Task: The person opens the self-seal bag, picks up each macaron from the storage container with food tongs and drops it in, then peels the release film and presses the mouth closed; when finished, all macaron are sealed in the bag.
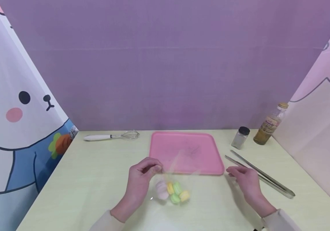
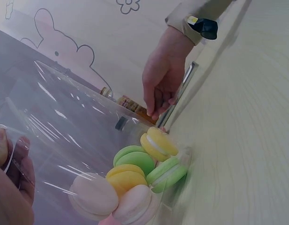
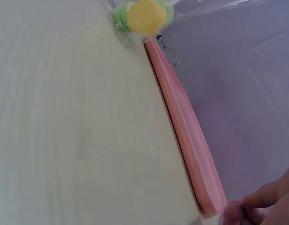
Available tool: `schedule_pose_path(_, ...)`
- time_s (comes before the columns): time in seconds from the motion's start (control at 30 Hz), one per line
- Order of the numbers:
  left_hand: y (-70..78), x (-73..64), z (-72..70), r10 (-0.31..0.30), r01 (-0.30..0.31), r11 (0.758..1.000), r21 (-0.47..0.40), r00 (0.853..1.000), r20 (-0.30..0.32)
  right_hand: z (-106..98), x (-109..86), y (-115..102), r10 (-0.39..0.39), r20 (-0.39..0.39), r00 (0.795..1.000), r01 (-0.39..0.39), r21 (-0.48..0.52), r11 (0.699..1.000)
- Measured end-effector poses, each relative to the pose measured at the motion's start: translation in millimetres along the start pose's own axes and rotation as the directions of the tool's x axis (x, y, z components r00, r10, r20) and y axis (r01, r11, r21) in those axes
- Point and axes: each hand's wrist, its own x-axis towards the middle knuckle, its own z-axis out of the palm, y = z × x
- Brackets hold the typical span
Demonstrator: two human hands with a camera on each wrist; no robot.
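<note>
My left hand [image 1: 140,179] pinches the top edge of a clear plastic bag [image 2: 64,117] in front of the tray. Low in the bag lie several macarons: a green one [image 2: 136,160], a yellow one [image 2: 158,144] and a pale lilac-pink one [image 2: 93,196] among them. Off to the right, my right hand [image 1: 247,183] hovers above the table with its fingers loosely bent and nothing visible in them. It is between the right corner of a pink tray [image 1: 186,154] and a pair of metal tongs [image 1: 268,179], partly in front of the tongs.
A whisk [image 1: 101,137] with a white handle lies at the back left. At the back right stand a small black-lidded jar [image 1: 240,139] and a glass bottle [image 1: 268,125] of brown liquid. A purple wall [image 1: 165,80] rises behind the table [image 1: 75,186].
</note>
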Motion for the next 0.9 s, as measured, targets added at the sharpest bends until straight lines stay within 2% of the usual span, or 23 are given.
schedule_pose_path(0.2,-0.5,0.2,0.6,0.01,-0.01,1.0,0.004,1.0,0.001,-3.6,0.8,3.6,0.027,0.038,0.999,-0.027,0.004,1.0)
schedule_pose_path(0.53,1.1,-0.3,0.1,0.005,-0.005,1.0,0.002,1.0,0.003,-5.6,-0.4,7.0,0.009,0.093,0.996,-0.011,0.013,1.0)
schedule_pose_path(0.8,3.1,-0.7,0.8,-0.01,0.01,1.0,0.008,1.0,-0.002,-9.3,-3.4,7.2,0.007,0.076,0.997,-0.01,0.031,0.999)
schedule_pose_path(0.9,2.7,-0.5,0.8,-0.011,0.011,1.0,0.012,1.0,-0.001,-10.6,-4.7,5.5,-0.027,0.031,0.999,0.025,0.073,0.997)
